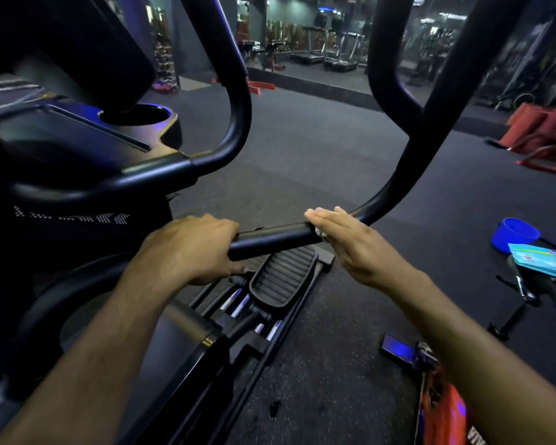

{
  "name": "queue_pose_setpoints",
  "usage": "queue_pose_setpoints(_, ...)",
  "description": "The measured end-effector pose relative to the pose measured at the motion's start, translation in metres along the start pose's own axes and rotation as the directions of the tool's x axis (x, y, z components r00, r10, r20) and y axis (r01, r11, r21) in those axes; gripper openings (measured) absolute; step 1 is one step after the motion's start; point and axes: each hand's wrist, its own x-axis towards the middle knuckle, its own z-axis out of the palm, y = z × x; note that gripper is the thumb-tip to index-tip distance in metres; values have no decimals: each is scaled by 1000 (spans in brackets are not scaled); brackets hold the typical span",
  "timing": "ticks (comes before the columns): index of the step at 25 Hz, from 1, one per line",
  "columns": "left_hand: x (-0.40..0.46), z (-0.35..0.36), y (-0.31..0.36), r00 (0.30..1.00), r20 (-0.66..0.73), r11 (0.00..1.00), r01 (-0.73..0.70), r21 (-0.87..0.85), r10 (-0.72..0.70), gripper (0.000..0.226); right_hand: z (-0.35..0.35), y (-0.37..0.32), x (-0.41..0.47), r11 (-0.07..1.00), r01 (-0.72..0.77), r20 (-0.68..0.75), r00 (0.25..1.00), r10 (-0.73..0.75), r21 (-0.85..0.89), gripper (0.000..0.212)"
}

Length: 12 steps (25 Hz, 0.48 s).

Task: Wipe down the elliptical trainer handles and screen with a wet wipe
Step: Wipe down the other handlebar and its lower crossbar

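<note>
Dim gym floor [302, 149] all around, dark rubber matting with treadmills way off at the back, and the elliptical's moving handle [273, 236] is the thing everything sits around. Left hand [190, 248] is wrapped over the near end of that handle, fingers curled round it, I'd guess to keep the bar from swinging while the other hand works. Right hand [350, 242] lies flat against the handle a bit further along, toward where the bar bends upward, fingers straight and together; a small pale scrap peeks out under them, probably the wet wipe [321, 234], pressed on by the palm rather than pinched, though it's too small to be sure. Beyond the handle to the left is the console [87, 130] with its cup hole, no hand on it yet, so the screen looks like a later step. Below the handle is a foot pedal [283, 277]. Off to the handle's right, a blue tub [515, 234] and what looks like a wipes pack [543, 260] sit close by, handy for a fresh wipe.
</note>
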Motion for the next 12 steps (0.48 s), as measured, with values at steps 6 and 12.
queue_pose_setpoints(6, -4, -5, 5, 999, 32, 999, 33, 36, -34, 40, 10, -3, 34, 998, -66, 13, 998, 66, -2, 29)
queue_pose_setpoints(12, -9, -9, 15, 992, 23, 990, 120, 72, -121, 34, 29, -4, 18, 967, 245, -159, 955, -252, -62, 33)
